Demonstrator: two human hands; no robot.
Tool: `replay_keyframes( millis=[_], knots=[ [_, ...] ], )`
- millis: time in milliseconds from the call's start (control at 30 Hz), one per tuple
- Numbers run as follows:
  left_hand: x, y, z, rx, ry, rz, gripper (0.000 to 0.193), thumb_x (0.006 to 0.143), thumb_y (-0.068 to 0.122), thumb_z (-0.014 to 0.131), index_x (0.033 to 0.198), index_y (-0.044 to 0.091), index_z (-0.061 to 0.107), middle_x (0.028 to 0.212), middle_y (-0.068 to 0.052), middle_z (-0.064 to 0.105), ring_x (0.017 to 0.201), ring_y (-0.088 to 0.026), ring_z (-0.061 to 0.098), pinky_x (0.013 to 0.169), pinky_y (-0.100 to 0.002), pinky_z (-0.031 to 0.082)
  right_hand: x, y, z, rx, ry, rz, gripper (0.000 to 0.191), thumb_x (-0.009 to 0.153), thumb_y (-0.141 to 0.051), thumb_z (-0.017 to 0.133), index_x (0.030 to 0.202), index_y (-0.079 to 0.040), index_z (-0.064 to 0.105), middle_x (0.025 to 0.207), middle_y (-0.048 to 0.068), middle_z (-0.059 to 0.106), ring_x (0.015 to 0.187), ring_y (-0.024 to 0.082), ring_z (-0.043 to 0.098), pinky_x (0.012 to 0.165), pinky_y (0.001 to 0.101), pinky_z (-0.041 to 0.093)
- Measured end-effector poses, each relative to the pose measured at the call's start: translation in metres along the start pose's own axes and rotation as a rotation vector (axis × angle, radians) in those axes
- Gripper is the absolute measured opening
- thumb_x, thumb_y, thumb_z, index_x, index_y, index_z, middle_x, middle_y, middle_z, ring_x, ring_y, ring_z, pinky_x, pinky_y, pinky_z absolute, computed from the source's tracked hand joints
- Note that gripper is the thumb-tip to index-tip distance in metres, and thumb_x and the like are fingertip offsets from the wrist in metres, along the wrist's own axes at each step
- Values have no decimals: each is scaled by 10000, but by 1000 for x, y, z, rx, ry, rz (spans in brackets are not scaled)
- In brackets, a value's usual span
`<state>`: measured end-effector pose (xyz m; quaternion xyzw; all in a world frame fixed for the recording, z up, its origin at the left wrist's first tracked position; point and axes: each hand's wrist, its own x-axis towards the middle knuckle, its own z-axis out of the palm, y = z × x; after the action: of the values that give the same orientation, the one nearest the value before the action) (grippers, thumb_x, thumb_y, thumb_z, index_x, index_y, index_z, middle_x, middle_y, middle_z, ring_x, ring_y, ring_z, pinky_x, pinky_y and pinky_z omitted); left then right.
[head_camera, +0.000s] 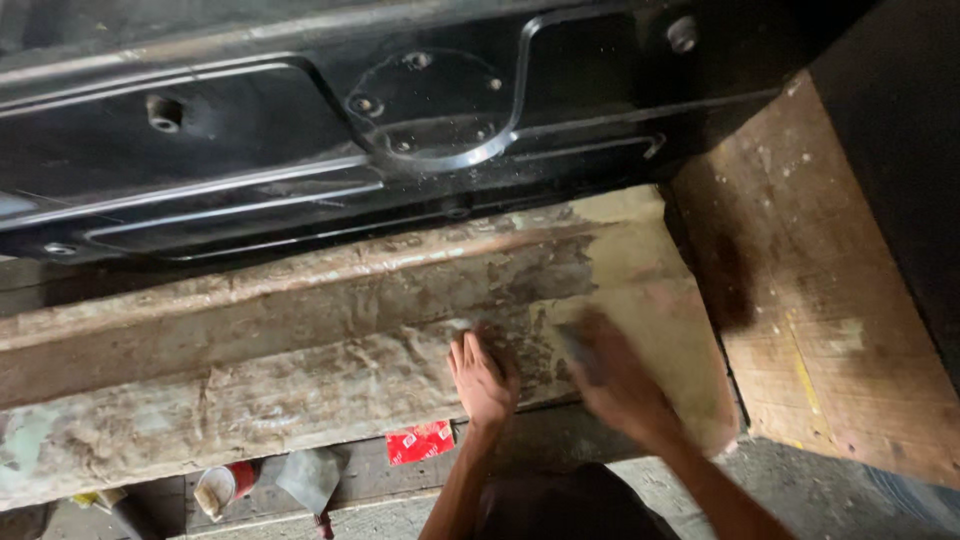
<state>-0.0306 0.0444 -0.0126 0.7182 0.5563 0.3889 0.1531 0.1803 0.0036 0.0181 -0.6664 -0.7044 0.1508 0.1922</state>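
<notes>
A long beige and brown panel (300, 340) coated with patchy filler runs across the view below a black metal body (300, 130). My left hand (483, 378) rests flat on the panel's lower face, fingers pointing up, holding nothing. My right hand (618, 385) is blurred by motion just to the right of it, pressed on the panel's smoother yellowish end. It grips a small flat grey pad (578, 352), which lies against the surface.
A worn wooden board (820, 320) slopes down at the right. On the ground below lie a red packet (420, 441), a small open can (220, 487) and a grey scrap (312, 476). The black body carries a round plate with bolts (428, 105).
</notes>
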Motion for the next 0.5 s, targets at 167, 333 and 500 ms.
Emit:
replay_keyframes(
  millis=[167, 333, 500],
  knots=[
    [1, 4, -3, 90, -16, -24, 486, 842, 164, 628, 1285, -18, 546, 1089, -204, 594, 1057, -423, 524, 949, -536, 407, 10, -8, -7, 20, 121, 364, 454, 981, -242, 533, 1370, -8, 543, 1485, 228, 504, 1421, 387, 422, 1204, 467, 340],
    [0, 1, 0, 25, -3, -20, 472, 891, 172, 606, 1319, -18, 547, 1116, -189, 594, 1090, -410, 529, 986, -521, 417, 4, -14, -5, -176, 234, -115, 609, 925, -249, 576, 1425, 81, 463, 1461, 328, 478, 1378, 485, 429, 1148, 550, 322],
    [-2, -4, 6, 176, 52, 83, 547, 799, 232, 637, 1236, -76, 523, 1151, -233, 586, 1099, -461, 501, 967, -546, 393, 9, -14, -5, 7, 140, 368, 448, 998, -262, 575, 1402, -68, 551, 1444, 199, 557, 1359, 392, 491, 1168, 481, 364]
  ],
)
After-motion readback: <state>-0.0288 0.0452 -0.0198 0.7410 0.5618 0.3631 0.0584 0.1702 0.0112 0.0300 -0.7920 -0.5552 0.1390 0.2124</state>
